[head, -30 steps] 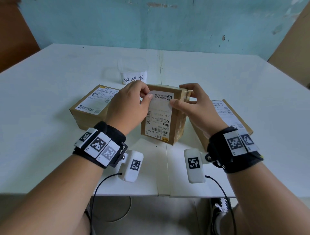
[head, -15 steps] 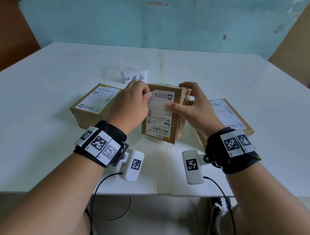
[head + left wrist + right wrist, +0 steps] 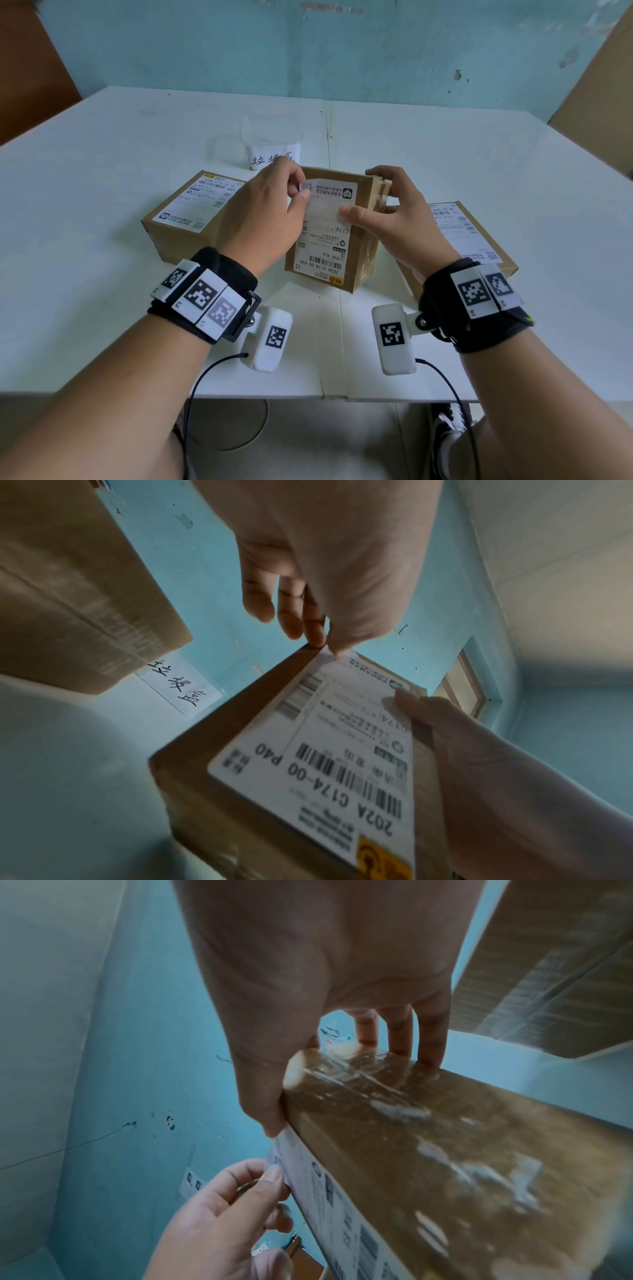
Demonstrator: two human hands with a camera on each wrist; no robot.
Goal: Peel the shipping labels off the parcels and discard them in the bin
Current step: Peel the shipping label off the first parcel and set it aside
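The middle parcel, a brown carton, stands tilted up on the white table. Its white shipping label faces me. My left hand pinches the label's upper left corner between thumb and forefinger, and that corner is lifted off the cardboard. My right hand grips the carton's upper right edge, its thumb pressing on the label. The left wrist view shows the pinch of the left hand on the label. In the right wrist view the right hand holds the taped carton.
Two more labelled parcels lie flat, one on the left and one on the right. A clear plastic bin with a handwritten tag stands just behind the middle parcel. Brown boards flank the table at both back corners.
The label's upper left corner has come up off the carton under my left thumb and forefinger. My right thumb has slid slightly left on the label. The carton stays tilted.
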